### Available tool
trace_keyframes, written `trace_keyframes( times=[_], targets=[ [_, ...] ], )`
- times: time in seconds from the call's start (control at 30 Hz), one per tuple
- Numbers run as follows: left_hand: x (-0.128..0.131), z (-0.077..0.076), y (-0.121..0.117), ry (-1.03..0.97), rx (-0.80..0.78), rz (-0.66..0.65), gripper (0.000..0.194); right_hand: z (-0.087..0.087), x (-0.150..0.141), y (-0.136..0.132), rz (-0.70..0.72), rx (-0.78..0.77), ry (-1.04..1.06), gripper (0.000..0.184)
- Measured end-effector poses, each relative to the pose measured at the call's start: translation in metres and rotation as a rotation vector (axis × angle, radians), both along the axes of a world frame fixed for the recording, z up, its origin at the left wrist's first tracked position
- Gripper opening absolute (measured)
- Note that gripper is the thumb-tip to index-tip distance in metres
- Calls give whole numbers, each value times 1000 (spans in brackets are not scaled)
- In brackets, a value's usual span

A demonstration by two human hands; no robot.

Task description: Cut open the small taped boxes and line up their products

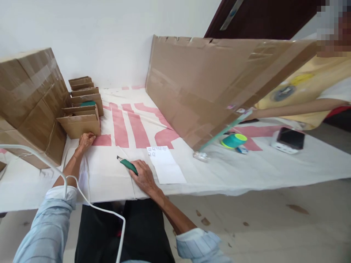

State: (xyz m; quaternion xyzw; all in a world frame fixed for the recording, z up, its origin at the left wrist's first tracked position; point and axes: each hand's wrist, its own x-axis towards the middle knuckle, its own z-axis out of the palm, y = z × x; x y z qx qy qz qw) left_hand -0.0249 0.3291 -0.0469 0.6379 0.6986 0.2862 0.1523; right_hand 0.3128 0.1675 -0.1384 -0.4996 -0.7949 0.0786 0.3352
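Note:
My right hand rests on the white tablecloth, closed around a green utility knife whose blade end points left. Farther left, my left hand is curled at the lower right edge of a small open-topped cardboard box. Its fingers are bent together against the cardboard, and what they hold, if anything, is hidden. More small boxes stand in a row behind that one, with something green showing among them. Just right of my right hand lies a white paper sheet with small drawn marks.
A large carton stands at left, with a white cable crossing before it. A tall cardboard panel leans at right, beside another person's arm. A green-yellow roll and a white device sit on the table.

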Motion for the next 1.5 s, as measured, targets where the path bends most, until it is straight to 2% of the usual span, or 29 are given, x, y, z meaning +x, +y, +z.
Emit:
trace_keyframes(
  times=[0.17,0.37,0.53,0.67,0.77,0.87,1.07,1.5],
  targets=[
    [11,-1,-45,-68,51,-106,33,-1,-1,2,-23,11,-25,23],
    [25,-12,-125,-145,134,-159,30,-5,-2,2,-81,37,-64,18],
    [38,-36,-195,-166,196,-156,24,-11,-1,2,-92,49,-82,16],
    [46,-59,-233,-158,251,-123,20,-15,-1,2,-79,61,-81,16],
    [48,-72,-244,-140,276,-104,17,-17,0,2,-75,74,-73,18],
    [50,-77,-247,-123,279,-93,17,-20,1,3,-65,85,-65,18],
    [50,-76,-250,-87,275,-76,17,-22,0,3,-52,100,-22,16],
    [45,-73,-243,-79,298,-88,17,-2,-7,2,-102,38,-81,12]
  ],
)
